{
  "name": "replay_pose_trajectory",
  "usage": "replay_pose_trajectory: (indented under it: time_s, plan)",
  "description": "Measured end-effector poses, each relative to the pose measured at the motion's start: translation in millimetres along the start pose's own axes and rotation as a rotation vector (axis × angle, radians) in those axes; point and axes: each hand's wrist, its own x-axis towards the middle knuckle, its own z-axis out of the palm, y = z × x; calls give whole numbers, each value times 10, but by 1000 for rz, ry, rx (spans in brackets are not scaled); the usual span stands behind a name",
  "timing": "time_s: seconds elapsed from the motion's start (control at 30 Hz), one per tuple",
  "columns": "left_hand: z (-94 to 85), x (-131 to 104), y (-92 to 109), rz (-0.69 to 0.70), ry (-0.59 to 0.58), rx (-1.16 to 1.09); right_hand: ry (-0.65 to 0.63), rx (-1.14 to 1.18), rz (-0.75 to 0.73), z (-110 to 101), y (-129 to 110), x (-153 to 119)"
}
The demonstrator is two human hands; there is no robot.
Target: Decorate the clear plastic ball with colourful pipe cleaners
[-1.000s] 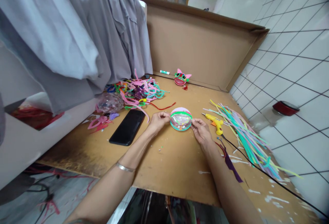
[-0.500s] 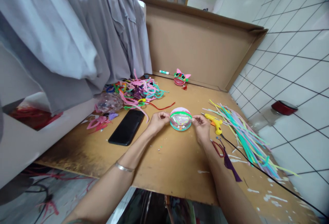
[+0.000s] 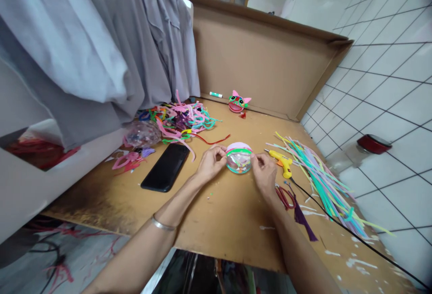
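A small round clear piece [image 3: 239, 161] edged with green, teal and pink strips is held between both hands over the wooden table. My left hand [image 3: 212, 163] pinches its left edge, with a metal bangle on the wrist. Fingers of my right hand [image 3: 264, 169] close on its right edge. Just right of that hand lies a yellow glue gun [image 3: 282, 162] with a black cord. Red-handled scissors [image 3: 285, 197] lie beside the right forearm, next to a purple tassel [image 3: 303, 220].
A black phone [image 3: 165, 168] lies left, below a heap of coloured pipe cleaners [image 3: 189, 116]. More pipe cleaners [image 3: 324, 186] lie right. A decorated cat-like face [image 3: 238, 102] and a marker [image 3: 216, 95] sit by the cardboard wall [image 3: 259, 55]. Grey cloth [image 3: 145, 37] hangs left.
Both hands and the round piece have shifted slightly right and down in the view. More of the scissors' red handles now shows beside the right forearm.
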Motion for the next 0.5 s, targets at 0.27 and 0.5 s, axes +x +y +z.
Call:
replay_pose_trajectory:
  time_s: [0.27,0.5]
  plan:
    - [14,-14,10,-8,-25,-20,5,15,-14,-5,11,29]
    - [29,-18,-15,-61,-2,-45,58,42,12,37,1,-11]
